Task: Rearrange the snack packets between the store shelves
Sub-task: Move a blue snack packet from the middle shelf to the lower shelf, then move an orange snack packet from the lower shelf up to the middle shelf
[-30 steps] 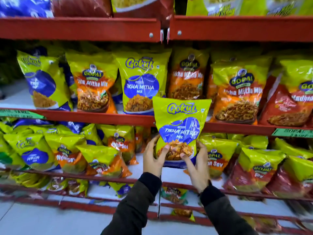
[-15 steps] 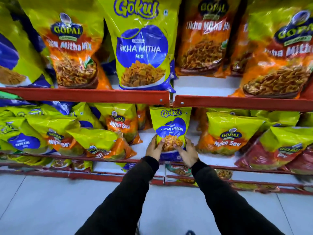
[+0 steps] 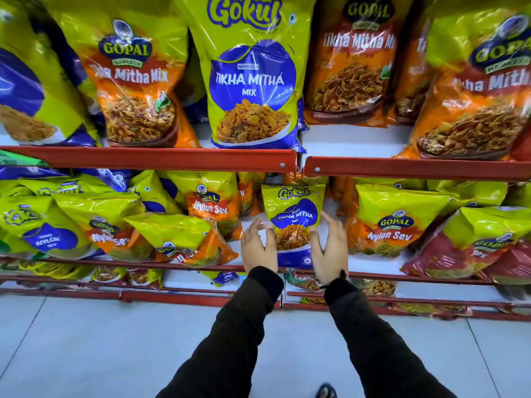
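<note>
1. Nearest, two dark sleeves reach from the person toward the lower shelf [image 3: 201, 267].
2. The left hand [image 3: 258, 247] and right hand [image 3: 330, 251] flank the Gokul packet [image 3: 293, 219], fingers spread; whether they are gripping it or only steadying it cannot be told.
3. The step looks like setting the packet upright in the gap between the Nylon Sev packets [image 3: 385, 222]; next, both hands need to let go gently so it does not topple.
4. The packet is yellow-green with a blue oval reading Tikha Mitha Mix, glossy and slightly crinkled.
5. Farther up, a larger Gokul bag [image 3: 250, 81] stands on the upper shelf [image 3: 172, 159].
</note>
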The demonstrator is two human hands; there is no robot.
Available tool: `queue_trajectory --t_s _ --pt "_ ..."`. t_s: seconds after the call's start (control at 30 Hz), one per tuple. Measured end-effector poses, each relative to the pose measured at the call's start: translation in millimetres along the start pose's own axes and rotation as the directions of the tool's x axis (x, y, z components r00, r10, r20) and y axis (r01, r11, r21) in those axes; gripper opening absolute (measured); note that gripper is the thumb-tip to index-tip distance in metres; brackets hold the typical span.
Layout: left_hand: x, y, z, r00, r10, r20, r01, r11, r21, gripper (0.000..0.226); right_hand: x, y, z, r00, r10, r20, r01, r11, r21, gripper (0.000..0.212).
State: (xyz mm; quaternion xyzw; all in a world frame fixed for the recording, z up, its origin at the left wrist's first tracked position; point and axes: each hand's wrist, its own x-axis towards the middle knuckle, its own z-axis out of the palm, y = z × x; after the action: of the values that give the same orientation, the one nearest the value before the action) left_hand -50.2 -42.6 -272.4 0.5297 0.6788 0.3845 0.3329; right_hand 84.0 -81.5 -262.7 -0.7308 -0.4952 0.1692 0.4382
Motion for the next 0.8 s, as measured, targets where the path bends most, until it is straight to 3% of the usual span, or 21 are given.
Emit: queue_trajectory --t_s 0.1,0.23,0.33,0.4,0.5,0.67,0.8 --pt "-4.4 38.1 -35.3 0.972 0.214 -0.094 -0.221 0.972 -0.078 0.03 -1.5 -49.3 -15.4 0.969 -0.187 -0.162 0.191 0.982 0.007 0.036" --pt "15.9 90.1 -92.8 0.826 0.536 -0.176 -0.536 0.843 0.053 0.031 10.0 -126.1 -22.6 0.899 -0.369 -0.235 0.37 0.928 -0.04 0.037" --pt "40.2 117.1 -131.0 0.742 0.622 -0.251 -0.605 0.782 0.148 0.034 25.6 -179.2 -16.2 0.847 -0.458 -0.27 0.471 0.882 -0.017 0.038" --pt "57.0 128.9 -155.7 0.703 0.637 -0.317 -0.622 0.766 0.161 0.035 34.4 -211.7 -5.7 0.832 -0.493 -0.254 0.528 0.844 0.092 0.038" --pt "87.6 140.8 -187.2 0.7 0.594 -0.396 -0.584 0.795 0.162 0.043 49.6 -251.6 16.0 0.869 -0.472 -0.151 0.495 0.84 0.221 0.04" --pt "151.3 150.5 -231.3 0.857 0.279 -0.434 -0.308 0.951 0.003 0.063 81.7 -304.0 64.9 0.969 -0.239 0.062 0.226 0.961 0.161 0.086" --pt "203.2 154.6 -258.1 0.948 0.055 -0.313 -0.121 0.973 -0.197 0.057 110.7 -329.0 90.6 0.988 -0.076 0.135 0.032 0.953 0.301 0.053"
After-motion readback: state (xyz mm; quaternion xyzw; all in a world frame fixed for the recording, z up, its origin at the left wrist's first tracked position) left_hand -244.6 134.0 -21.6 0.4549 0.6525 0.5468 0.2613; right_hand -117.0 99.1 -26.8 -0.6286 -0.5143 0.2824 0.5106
